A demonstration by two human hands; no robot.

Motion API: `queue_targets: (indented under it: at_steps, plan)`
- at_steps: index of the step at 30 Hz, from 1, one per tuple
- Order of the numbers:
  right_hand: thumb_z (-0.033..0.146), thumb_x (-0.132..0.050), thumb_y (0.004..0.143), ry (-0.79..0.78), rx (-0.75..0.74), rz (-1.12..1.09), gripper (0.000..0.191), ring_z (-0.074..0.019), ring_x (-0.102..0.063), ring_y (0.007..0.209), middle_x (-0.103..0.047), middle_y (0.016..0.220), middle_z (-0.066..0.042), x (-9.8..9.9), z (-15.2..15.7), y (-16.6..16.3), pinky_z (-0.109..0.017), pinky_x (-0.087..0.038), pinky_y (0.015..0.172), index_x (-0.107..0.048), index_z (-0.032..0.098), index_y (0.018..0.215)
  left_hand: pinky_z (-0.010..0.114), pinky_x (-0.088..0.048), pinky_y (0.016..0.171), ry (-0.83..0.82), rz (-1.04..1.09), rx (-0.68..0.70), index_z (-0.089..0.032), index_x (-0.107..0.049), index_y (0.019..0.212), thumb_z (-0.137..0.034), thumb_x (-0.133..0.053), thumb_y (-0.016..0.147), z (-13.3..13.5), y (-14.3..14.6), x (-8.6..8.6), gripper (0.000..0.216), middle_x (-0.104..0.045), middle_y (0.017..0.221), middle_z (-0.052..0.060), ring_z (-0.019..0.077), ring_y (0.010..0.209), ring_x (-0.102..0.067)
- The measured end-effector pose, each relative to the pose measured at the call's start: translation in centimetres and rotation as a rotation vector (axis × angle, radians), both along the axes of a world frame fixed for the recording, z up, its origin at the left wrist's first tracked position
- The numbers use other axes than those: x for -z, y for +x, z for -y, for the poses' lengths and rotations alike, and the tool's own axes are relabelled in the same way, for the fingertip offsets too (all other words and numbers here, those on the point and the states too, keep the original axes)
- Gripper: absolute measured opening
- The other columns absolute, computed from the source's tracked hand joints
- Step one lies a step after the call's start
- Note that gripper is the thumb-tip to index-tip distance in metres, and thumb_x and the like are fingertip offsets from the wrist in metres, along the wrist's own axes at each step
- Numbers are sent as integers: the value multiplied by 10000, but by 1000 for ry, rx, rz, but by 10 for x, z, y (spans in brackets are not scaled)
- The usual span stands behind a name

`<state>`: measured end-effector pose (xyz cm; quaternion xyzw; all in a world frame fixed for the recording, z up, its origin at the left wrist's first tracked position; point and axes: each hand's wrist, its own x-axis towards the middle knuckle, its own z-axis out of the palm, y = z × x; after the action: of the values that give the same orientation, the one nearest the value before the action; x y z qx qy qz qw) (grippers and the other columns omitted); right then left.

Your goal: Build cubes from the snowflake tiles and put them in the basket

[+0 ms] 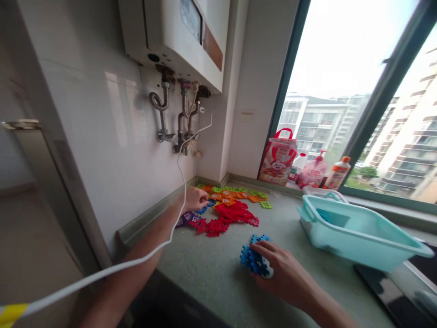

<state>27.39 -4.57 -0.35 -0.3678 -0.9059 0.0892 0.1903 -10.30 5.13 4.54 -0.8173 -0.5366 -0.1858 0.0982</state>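
Observation:
Flat plastic interlocking toy pieces lie on a grey-green countertop [211, 269], sorted by colour: red ones [232, 215], orange ones [228, 197], green ones [235, 189] and purple ones [187, 219]. My left hand [194, 199] reaches to the far left of the spread, fingers curled over the blue and orange pieces near the wall; what it grips is hidden. My right hand [282, 269] rests nearer to me, fingers closed on a stack of blue pieces [254, 259].
A light blue plastic basket [355, 234] stands to the right. A red-and-white bag [278, 157] and several bottles [326, 172] line the window sill. A wall-mounted water heater [177, 36] with pipes hangs above, and a white cable [177, 182] crosses my left arm.

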Motion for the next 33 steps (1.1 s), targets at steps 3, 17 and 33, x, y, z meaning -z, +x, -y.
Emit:
queue_targets:
  at_steps: [3, 17, 33]
  plan:
    - [299, -718, 794, -18, -52, 33, 514, -297, -691, 1134, -695, 1316, -109, -6, 4, -1, -410, -571, 988, -693, 262, 1306, 291, -497, 696, -265, 66, -101, -240, -826, 851, -387, -737, 780, -15, -32, 7, 186, -792, 828, 47, 212, 739, -706]
    - [514, -769, 832, -9, -157, 138, 510, -260, -694, 1041, -751, 1142, -71, -22, 5, 5, -347, -523, 947, -721, 260, 1271, 257, -514, 651, -212, 94, 61, -165, -797, 1018, -312, -763, 621, -46, -32, 41, 425, -752, 827, 40, 205, 711, -673]
    - [763, -683, 840, 104, -37, 132, 688, -273, -701, 999, -745, 1060, -96, -28, -12, 27, -337, -520, 859, -712, 236, 1282, 267, -512, 730, -16, 321, 244, -163, -620, 1030, -392, -722, 720, -9, 29, 11, 398, -675, 873, 11, 152, 747, -586]
